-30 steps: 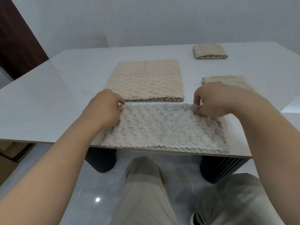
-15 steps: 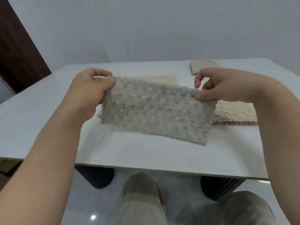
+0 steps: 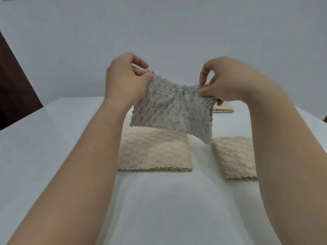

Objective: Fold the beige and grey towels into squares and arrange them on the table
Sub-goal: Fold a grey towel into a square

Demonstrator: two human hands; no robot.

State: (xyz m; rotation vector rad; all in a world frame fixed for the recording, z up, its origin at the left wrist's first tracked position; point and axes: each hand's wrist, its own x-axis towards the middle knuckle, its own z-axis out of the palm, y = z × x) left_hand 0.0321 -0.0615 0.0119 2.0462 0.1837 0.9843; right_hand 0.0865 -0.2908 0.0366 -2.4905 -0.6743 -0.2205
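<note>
Grey towel (image 3: 171, 112) hangs in the air over the bench (image 3: 53, 138), each top corner pinched between thumb and fingers of the left hand (image 3: 123, 82) and right hand (image 3: 228, 84); a folded beige towel (image 3: 154, 152) lies beneath.

Bare white table (image 3: 164, 206) spreads wide at the near edge between the two forearms, and along the left side. In the middle a large beige towel (image 3: 155, 152) lies folded flat. Across a narrow bare strip to its right lies a smaller beige towel (image 3: 235, 156), with a third beige towel (image 3: 223, 109) farther back. Above them a grey towel (image 3: 173, 110) hangs in the air, pinched by the left hand (image 3: 126, 82) and right hand (image 3: 228, 84), screening the far middle.
</note>
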